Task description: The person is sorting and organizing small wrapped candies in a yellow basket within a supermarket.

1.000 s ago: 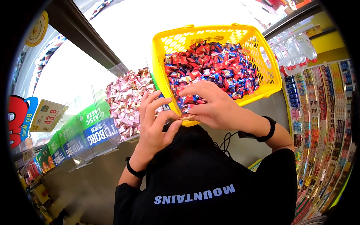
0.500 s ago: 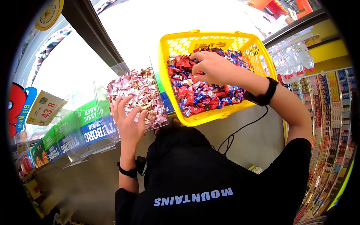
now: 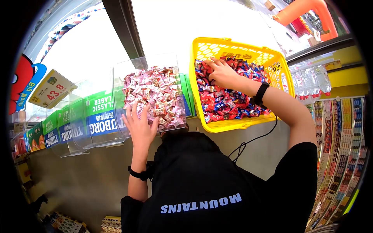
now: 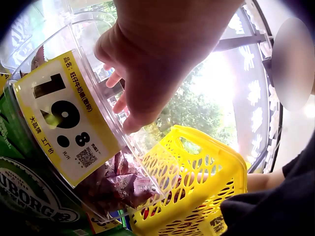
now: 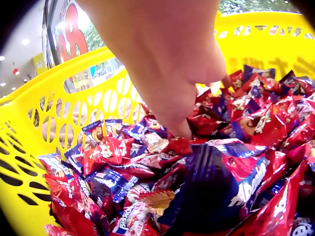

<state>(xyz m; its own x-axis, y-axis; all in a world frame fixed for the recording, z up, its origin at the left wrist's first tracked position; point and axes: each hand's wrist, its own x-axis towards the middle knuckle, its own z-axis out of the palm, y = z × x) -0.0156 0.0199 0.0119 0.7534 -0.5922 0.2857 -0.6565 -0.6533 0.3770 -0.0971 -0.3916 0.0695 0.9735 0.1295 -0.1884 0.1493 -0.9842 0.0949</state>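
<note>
My left hand (image 3: pixel 140 126) is over the near side of a clear plastic bin (image 3: pixel 132 65), its fingers spread beside pink-wrapped candies (image 3: pixel 155 91). Nothing shows in its grasp. In the left wrist view, its fingertips are at the bin's upper edge, behind a yellow-bordered price card (image 4: pixel 66 115). My right hand (image 3: pixel 224 75) reaches into the left part of a yellow basket (image 3: pixel 225 126), fingers extended over red and blue wrapped candies (image 3: pixel 229 104). The right wrist view has its thumb touching the candy pile (image 5: pixel 167 162); the other fingertips are mostly hidden.
Green and blue beer cartons (image 3: pixel 101 116) stand in a row left of the bin. Water bottles (image 3: pixel 311 81) are right of the basket, above shelves of small packets (image 3: pixel 338 155). A black cable (image 3: pixel 252 140) hangs below the basket. An upright window frame (image 3: pixel 126 27) rises behind.
Both hands were together at a small wrapped piece by the basket's near rim. They parted: the left went to the bin, the right into the basket. The head view has also shifted.
</note>
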